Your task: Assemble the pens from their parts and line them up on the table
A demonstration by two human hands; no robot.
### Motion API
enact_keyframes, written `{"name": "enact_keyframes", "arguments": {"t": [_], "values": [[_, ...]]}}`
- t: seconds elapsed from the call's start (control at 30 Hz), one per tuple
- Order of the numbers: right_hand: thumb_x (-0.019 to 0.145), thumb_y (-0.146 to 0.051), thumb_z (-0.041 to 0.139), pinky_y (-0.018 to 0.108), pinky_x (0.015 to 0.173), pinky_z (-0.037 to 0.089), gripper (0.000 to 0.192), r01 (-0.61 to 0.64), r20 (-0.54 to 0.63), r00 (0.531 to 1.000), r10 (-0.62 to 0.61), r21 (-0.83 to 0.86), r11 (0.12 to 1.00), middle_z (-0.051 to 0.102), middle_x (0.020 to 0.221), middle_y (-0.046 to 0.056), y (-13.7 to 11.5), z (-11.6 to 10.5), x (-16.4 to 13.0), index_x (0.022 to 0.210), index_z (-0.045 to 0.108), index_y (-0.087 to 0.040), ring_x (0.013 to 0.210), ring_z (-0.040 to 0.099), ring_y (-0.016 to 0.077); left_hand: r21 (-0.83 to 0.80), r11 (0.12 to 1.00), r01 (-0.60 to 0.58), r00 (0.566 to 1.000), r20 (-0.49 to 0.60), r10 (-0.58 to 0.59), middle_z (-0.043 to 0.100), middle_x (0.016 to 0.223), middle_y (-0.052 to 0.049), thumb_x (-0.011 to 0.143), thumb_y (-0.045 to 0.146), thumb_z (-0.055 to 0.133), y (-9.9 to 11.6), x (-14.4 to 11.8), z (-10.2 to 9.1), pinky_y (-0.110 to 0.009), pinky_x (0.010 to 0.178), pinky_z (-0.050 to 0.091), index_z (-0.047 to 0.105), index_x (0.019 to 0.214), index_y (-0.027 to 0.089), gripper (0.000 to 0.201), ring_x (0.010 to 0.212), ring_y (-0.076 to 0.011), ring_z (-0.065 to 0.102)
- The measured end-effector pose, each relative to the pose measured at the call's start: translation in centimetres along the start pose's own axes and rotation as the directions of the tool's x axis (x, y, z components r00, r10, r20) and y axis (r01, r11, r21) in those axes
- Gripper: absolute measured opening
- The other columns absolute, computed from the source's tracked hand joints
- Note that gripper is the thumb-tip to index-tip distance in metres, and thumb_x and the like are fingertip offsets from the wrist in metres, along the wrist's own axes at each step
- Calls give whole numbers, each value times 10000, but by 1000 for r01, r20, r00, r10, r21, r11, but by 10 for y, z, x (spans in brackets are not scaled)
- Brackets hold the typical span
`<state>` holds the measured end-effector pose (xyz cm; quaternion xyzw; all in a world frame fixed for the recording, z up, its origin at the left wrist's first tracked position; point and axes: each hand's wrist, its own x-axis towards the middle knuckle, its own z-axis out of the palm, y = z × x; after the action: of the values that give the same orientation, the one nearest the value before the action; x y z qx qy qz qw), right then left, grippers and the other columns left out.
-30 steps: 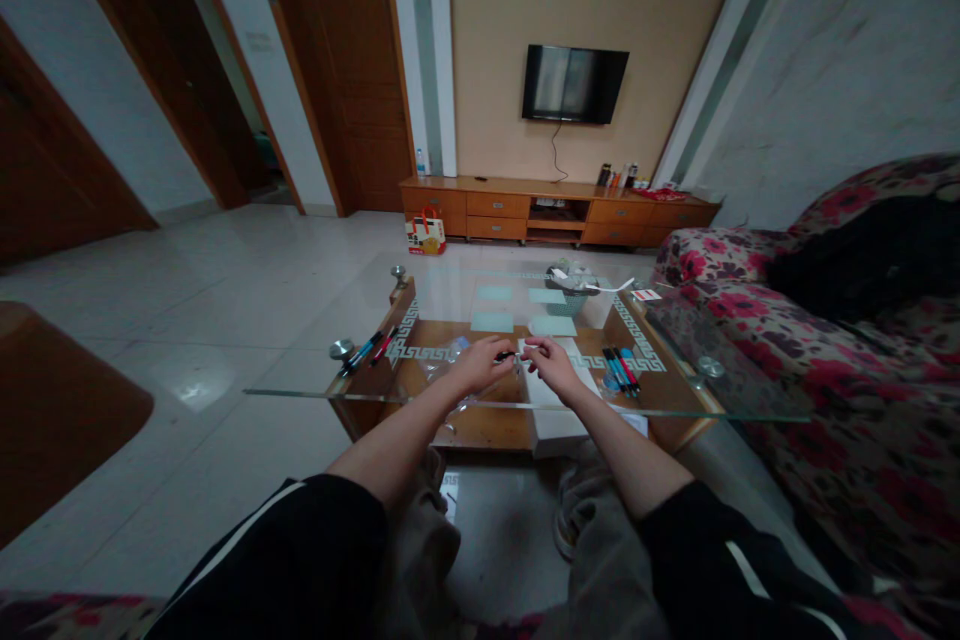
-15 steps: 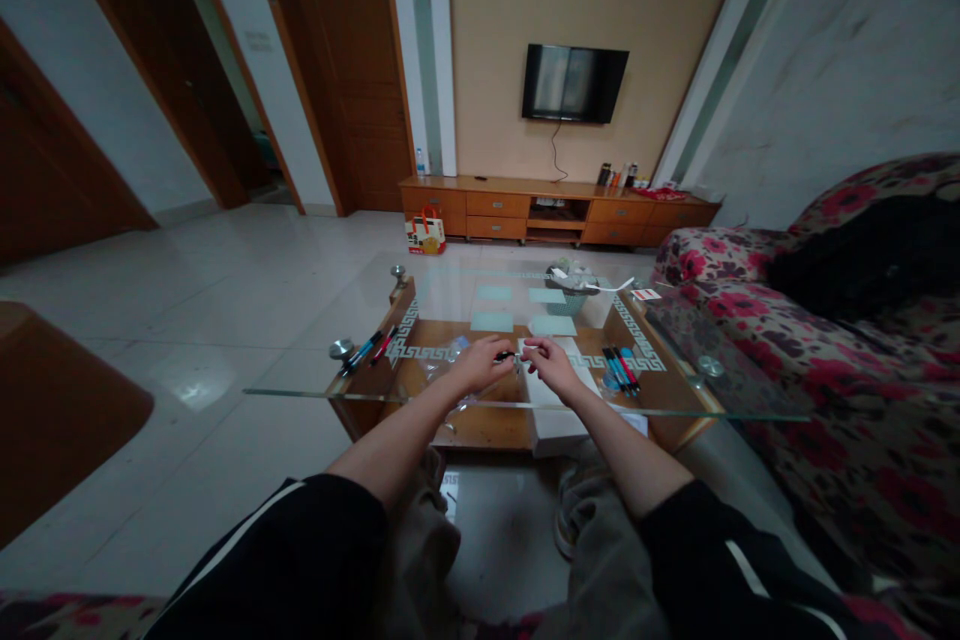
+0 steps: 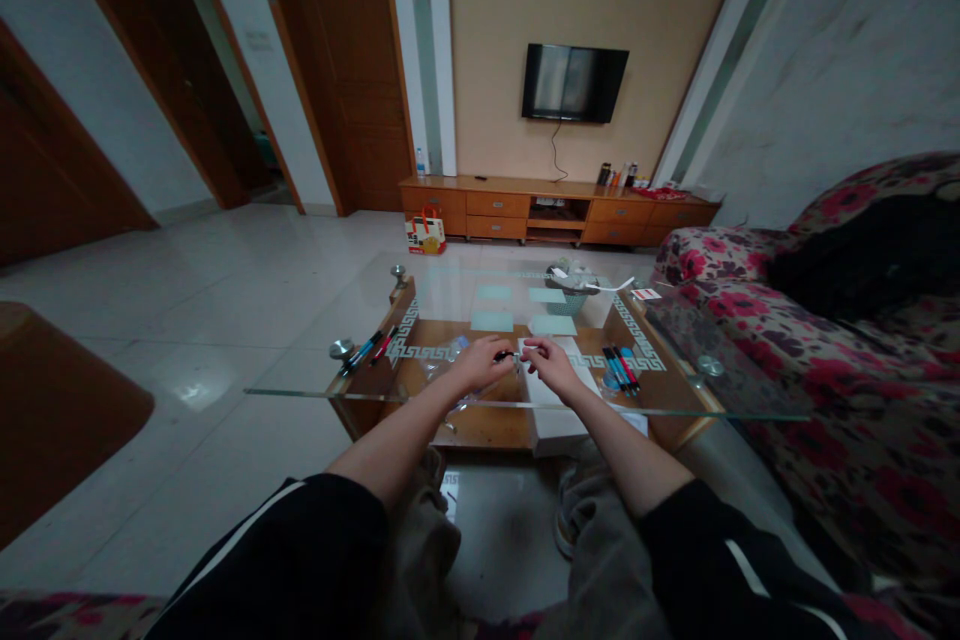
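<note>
Both grips meet over the glass surface (image 3: 450, 280): the left hand (image 3: 480, 363) pinches a dark pen (image 3: 505, 356) while the right hand (image 3: 550, 365) closes its fingertips on the pen's other end (details too small to tell). More pens (image 3: 621, 367) lie near the right hand, others (image 3: 369, 348) at the surface's left edge.

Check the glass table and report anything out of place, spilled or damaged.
Nothing stands out. Pens lie at the glass table's left, more pens at its right; both hands hold a small dark pen-like item.
</note>
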<state>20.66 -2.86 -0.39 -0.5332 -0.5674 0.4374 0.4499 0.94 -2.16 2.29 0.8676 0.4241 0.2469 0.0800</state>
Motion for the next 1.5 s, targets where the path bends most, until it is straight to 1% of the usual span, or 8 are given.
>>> {"name": "enact_keyframes", "arguments": {"t": [0.23,0.4,0.5,0.7,0.87,1.17,1.33,1.5], "values": [[809,-281,616,258,655,500,239,148,6,989,-150,-210,966,689,837,43,14,-3,4,1016,648,-166,727,625,153,-33,999,-2,1000,0,2,644,882,-32,892,339,514,-1,0,2,-254,724,444,684,949,223,214,793,-171,594],[822,-188,607,268,732,480,232,306,162,952,-260,-504,807,688,891,50,20,-7,0,1041,678,-165,745,605,150,-73,997,-7,1000,1,7,654,927,-48,930,333,473,-6,1,6,-277,770,471,669,1017,217,243,839,-181,606],[810,-154,620,266,760,481,250,327,195,945,-263,-569,754,677,962,84,21,-6,-1,1051,684,-143,796,610,162,-103,994,-22,1000,0,22,661,974,-54,924,289,485,-9,3,10,-290,818,480,658,1058,216,230,889,-184,613],[820,-129,605,266,799,486,287,350,242,936,-254,-598,721,659,1026,99,19,-5,-3,1092,696,-149,797,616,159,-118,993,-19,1000,3,20,660,1040,-45,920,302,516,-8,1,8,-288,850,484,634,1129,242,248,931,-178,616],[837,-142,585,272,814,482,264,352,283,934,-217,-631,691,672,1005,100,14,-6,-6,1056,730,-156,787,630,165,-42,999,11,1000,21,-10,649,973,-38,945,382,486,-2,-1,2,-267,767,473,669,1054,259,246,852,-174,614],[812,-111,609,242,773,469,244,297,266,951,-160,-626,721,733,908,54,15,-6,-3,1005,743,-175,801,646,167,21,999,47,998,30,-48,645,952,-28,920,395,513,3,-3,-2,-251,726,454,684,1003,257,235,834,-171,609],[790,-102,622,256,799,469,215,285,237,956,-172,-615,736,741,917,55,17,-7,-2,945,750,-178,842,656,178,33,998,49,998,33,-50,650,952,-27,904,382,535,5,-3,-4,-247,717,452,689,1004,256,223,831,-171,611],[759,-106,636,269,764,483,200,272,186,962,-199,-586,763,743,862,40,20,-7,0,895,753,-196,775,655,179,24,999,43,999,28,-44,652,945,-32,897,372,548,5,-3,-4,-255,705,455,693,990,255,208,820,-180,613]]}}
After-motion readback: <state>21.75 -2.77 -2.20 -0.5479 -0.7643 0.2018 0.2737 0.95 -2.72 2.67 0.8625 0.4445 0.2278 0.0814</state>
